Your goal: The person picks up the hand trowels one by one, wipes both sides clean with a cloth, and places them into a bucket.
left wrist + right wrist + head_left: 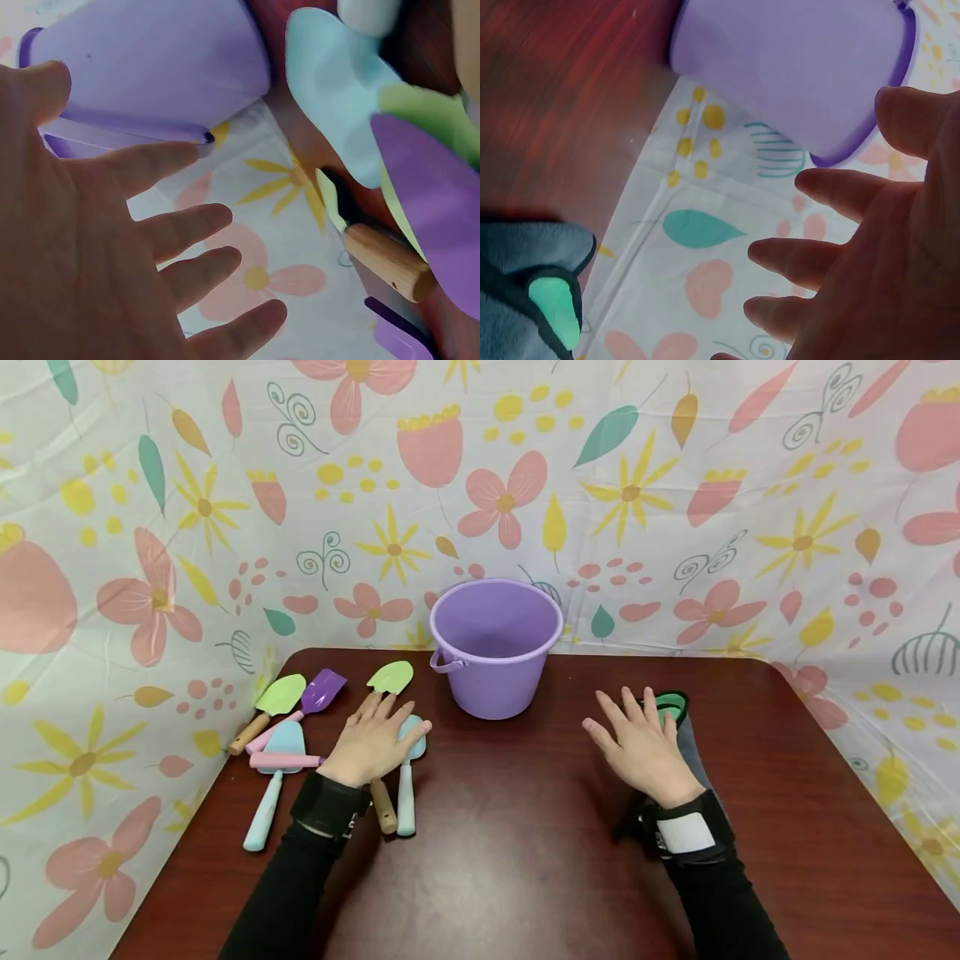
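My left hand is over the trowels, palm down, fingers spread, nothing held. Under it, a pale-blue trowel and a wooden handle, handles toward me. Both should be light and stiff; blue looks smooth, maybe slippery, wood grippier. Take either mid-handle. Right hand, fingers also apart and holding nothing, is beside a grey fabric item with black trim – can't tell what exactly. Likely soft, floppy; pinch an edge. More garden tools lie crossed at left, including a purple shovel. Purple bucket stands upright farther back, probably light plastic – grab the rim. Table is glossy red-brown; floral sheet hangs behind.
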Action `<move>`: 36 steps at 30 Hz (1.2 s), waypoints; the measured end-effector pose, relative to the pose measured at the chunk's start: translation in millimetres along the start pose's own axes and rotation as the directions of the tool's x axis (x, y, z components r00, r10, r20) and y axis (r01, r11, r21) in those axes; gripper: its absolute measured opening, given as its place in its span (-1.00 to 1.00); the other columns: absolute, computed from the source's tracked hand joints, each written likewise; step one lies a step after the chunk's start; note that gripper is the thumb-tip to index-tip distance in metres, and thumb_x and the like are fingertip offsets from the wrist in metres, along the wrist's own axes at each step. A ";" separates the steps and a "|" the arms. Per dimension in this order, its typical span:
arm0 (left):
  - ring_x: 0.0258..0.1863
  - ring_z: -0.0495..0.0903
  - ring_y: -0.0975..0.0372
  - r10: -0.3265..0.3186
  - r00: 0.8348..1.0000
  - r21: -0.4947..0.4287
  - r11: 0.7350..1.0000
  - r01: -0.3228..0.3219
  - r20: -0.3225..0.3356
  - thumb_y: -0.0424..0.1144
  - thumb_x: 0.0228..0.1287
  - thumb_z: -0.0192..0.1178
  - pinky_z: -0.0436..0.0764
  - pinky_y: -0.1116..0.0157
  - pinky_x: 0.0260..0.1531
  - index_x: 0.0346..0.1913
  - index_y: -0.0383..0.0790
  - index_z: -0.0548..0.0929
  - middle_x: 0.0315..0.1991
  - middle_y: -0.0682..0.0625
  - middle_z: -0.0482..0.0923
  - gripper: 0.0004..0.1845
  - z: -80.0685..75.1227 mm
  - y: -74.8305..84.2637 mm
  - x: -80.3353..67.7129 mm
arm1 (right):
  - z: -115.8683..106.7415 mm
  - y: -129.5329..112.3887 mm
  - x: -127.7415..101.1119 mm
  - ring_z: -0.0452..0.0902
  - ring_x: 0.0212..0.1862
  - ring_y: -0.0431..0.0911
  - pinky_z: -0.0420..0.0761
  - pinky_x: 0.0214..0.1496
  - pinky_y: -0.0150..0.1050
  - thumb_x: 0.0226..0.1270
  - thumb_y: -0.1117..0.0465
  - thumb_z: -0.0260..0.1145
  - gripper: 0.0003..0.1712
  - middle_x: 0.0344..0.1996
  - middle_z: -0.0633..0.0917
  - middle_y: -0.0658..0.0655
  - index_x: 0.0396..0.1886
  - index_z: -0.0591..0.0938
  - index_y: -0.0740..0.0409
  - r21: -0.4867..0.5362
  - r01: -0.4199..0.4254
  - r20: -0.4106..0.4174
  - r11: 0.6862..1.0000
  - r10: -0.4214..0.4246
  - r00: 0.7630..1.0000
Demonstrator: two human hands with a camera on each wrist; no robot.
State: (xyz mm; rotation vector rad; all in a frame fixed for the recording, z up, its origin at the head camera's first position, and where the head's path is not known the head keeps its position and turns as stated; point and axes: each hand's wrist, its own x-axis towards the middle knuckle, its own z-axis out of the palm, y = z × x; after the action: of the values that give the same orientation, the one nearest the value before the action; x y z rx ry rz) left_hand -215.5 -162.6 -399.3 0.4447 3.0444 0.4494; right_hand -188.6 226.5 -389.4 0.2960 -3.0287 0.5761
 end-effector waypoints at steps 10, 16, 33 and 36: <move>0.39 0.18 -0.17 -0.036 0.999 -0.021 0.999 0.037 0.027 0.32 0.48 -0.34 0.26 -0.23 0.18 0.39 -0.21 0.40 0.47 -0.28 0.10 -0.22 1.2 -30.5 3.8 | -14.5 26.4 -6.3 -0.46 0.45 0.42 -0.24 0.23 0.51 0.53 -0.30 -0.17 -0.16 0.45 -0.03 0.52 0.52 0.13 0.20 -0.006 -0.010 0.031 1.000 0.010 0.999; 0.32 0.29 -0.18 -0.054 0.998 -0.009 0.999 0.054 0.016 0.30 0.49 -0.29 0.32 -0.22 0.13 0.37 -0.18 0.44 0.48 -0.18 0.12 -0.27 -5.1 -36.0 -1.1 | -21.5 48.5 -10.0 -0.51 0.43 0.44 -0.26 0.21 0.52 0.53 -0.31 -0.20 -0.14 0.44 -0.04 0.54 0.53 0.09 0.21 0.001 -0.052 0.059 0.999 0.051 0.997; -0.34 0.61 0.01 -0.042 0.999 0.041 0.998 0.042 0.007 0.20 0.48 -0.08 0.53 -0.03 -0.35 0.00 -0.20 0.66 -0.36 -0.05 0.63 -0.45 -4.1 -27.2 -18.0 | -23.3 90.0 -13.8 -0.31 0.36 0.59 -0.06 0.11 0.57 0.49 -0.37 -0.25 -0.04 0.39 -0.05 0.63 0.53 0.00 0.30 0.018 -0.193 0.136 0.981 0.189 0.972; -0.50 0.53 0.10 -0.062 0.998 0.046 0.997 0.062 0.013 0.16 0.47 -0.01 0.47 0.06 -0.48 -0.23 -0.15 0.65 -0.56 0.04 0.47 -0.55 1.8 -20.9 -19.9 | -21.8 94.8 -11.4 -0.20 0.33 0.61 0.03 0.06 0.58 0.48 -0.39 -0.26 -0.02 0.38 -0.05 0.64 0.53 -0.02 0.31 0.012 -0.205 0.157 0.979 0.200 0.967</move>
State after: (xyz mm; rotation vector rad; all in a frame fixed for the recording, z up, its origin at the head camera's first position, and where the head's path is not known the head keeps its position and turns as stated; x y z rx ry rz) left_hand -202.1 -186.9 -407.2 0.3525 3.0501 0.3738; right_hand -195.7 323.1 -404.2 0.0319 -3.2275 0.6364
